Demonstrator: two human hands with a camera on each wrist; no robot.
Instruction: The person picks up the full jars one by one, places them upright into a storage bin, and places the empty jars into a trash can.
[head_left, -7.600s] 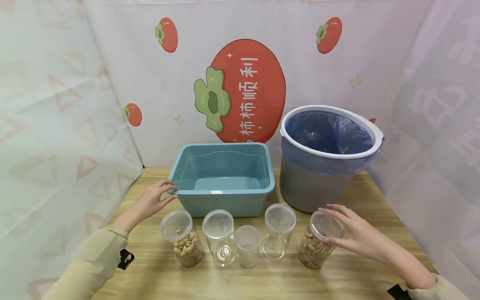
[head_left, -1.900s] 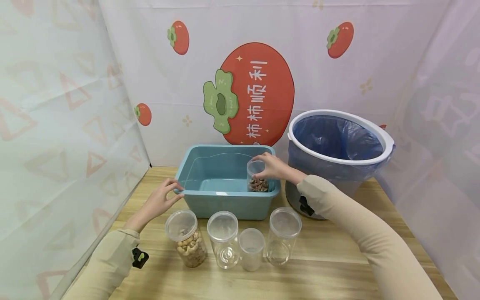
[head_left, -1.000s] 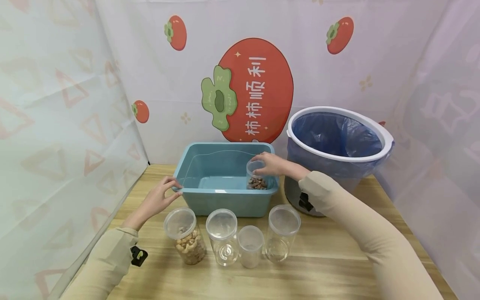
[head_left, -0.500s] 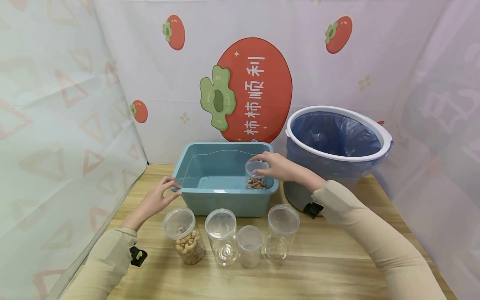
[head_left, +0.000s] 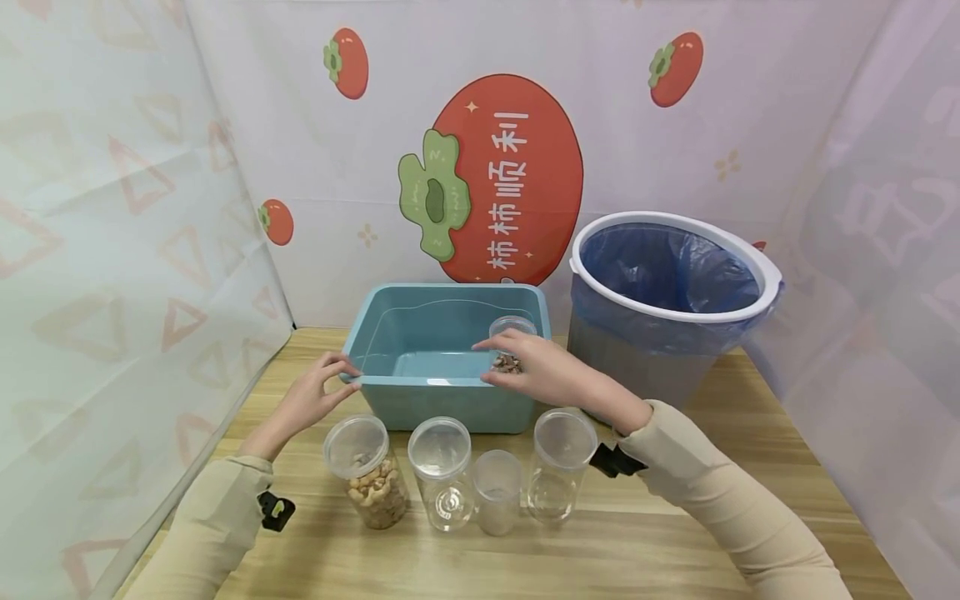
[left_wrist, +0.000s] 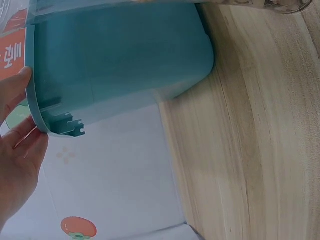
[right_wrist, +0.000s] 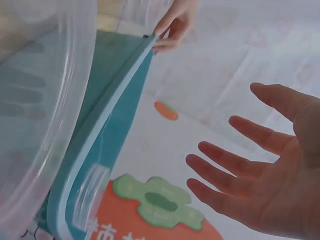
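Observation:
My left hand (head_left: 318,393) pinches the rim of a blue plastic basin (head_left: 441,407) at its left front corner. In the left wrist view, thumb and fingers (left_wrist: 32,145) grip that rim. A clear jar (head_left: 513,324) with brown pieces, perhaps nuts, stands inside the basin at the right, partly hidden by my right hand. Above the basin's front right rim, my right hand (head_left: 551,371) holds nothing. The right wrist view shows its fingers (right_wrist: 225,177) spread apart.
In front of the basin stand a jar of cashews (head_left: 375,493), two lidded clear jars (head_left: 442,471) (head_left: 562,467) and a small frosted cup (head_left: 497,496). A grey bin (head_left: 637,358) with a blue liner stands right of the basin, on the wooden table (head_left: 450,571).
My right hand took the jar of brown pieces from the table's right side into the basin. It has since let go and come forward and up. My left hand stays on the rim.

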